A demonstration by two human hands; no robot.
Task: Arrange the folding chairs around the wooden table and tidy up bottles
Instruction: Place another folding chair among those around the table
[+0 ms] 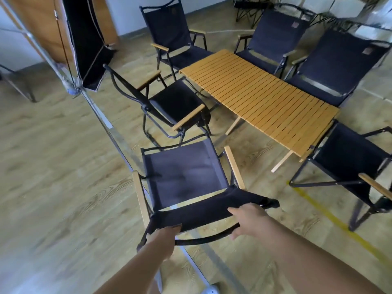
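Wood floor (63, 187) rm | L hand (163, 236) + R hand (248, 219) both closed on chair (186, 172) backrest | table (258, 98) ahead-right of R hand | chair prob light, fabric soft — grip frame, not cloth

Open floor left, crowded right
5 chairs (176, 102) ring the counter (261, 98); a slanted pole (101, 122) crosses the bare floor (53, 166).

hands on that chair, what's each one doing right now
Left hand: closed on the backrest top of the nearest folding chair.
Right hand: gripping the same backrest, fingers over the fabric.
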